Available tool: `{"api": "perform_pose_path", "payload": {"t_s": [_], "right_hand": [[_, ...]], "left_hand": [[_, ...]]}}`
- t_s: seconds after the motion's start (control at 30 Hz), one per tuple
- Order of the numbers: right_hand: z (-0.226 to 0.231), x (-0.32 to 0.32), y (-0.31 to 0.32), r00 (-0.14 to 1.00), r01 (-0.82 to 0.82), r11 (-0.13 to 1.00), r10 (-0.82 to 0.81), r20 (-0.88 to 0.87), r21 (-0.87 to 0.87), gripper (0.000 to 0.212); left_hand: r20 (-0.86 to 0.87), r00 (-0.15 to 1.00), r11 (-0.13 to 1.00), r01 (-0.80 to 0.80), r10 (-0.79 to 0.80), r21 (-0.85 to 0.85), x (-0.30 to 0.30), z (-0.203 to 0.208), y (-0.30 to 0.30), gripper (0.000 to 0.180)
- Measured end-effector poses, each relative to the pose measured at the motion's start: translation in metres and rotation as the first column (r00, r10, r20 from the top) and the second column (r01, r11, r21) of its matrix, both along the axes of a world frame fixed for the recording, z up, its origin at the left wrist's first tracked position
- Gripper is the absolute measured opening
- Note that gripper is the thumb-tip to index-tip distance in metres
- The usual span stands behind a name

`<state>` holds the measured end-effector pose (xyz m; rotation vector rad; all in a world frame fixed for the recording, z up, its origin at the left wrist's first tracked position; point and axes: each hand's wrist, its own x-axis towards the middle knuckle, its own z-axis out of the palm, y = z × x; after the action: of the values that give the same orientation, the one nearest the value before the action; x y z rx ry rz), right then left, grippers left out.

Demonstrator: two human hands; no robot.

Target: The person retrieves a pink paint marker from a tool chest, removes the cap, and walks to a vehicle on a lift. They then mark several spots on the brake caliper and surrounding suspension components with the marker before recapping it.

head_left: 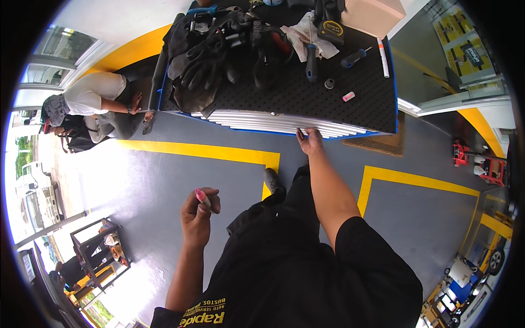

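My left hand (201,213) is closed around a small pink-tipped stick, like a marker (202,197), held out over the floor; most of its body is hidden by the fingers. My right hand (310,142) reaches to the front of the tool cabinet's silver drawers (257,121), its fingers apart at the drawer edges. Whether it presses on a drawer lip I cannot tell. On the black cabinet top (284,104) above it lie a small pink-and-white piece (348,97), a dark socket (329,83) and a white marker with a red end (383,57).
Black gloves (202,68), a blue-handled screwdriver (311,63), a second, shorter screwdriver (355,57) and a tape measure (331,31) crowd the top. At left a person in a white shirt (95,93) crouches beside the cabinet. A black wheeled cart (98,254) stands lower left.
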<state>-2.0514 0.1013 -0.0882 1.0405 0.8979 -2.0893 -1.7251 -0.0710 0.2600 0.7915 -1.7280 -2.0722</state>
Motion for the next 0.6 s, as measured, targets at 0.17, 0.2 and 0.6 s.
{"api": "perform_pose_path", "payload": {"t_s": [0.17,0.2,0.6], "right_hand": [[-0.023,0.025,0.023,0.992,-0.125,0.992,0.125,-0.003,-0.006,0.017],[-0.026,0.035,0.028,0.991,-0.124,0.992,0.124,0.042,0.015,0.016],[0.035,0.099,0.139,0.502,-0.864,0.483,0.811,0.299,0.142,0.027]], "left_hand": [[0.001,0.999,0.999,0.051,-0.051,0.008,0.008,0.001,0.0,0.057],[0.005,0.998,0.998,0.056,-0.056,0.028,0.009,0.002,0.001,0.054],[0.203,0.977,0.997,0.05,-0.06,0.054,0.0,-0.016,-0.001,0.034]]}}
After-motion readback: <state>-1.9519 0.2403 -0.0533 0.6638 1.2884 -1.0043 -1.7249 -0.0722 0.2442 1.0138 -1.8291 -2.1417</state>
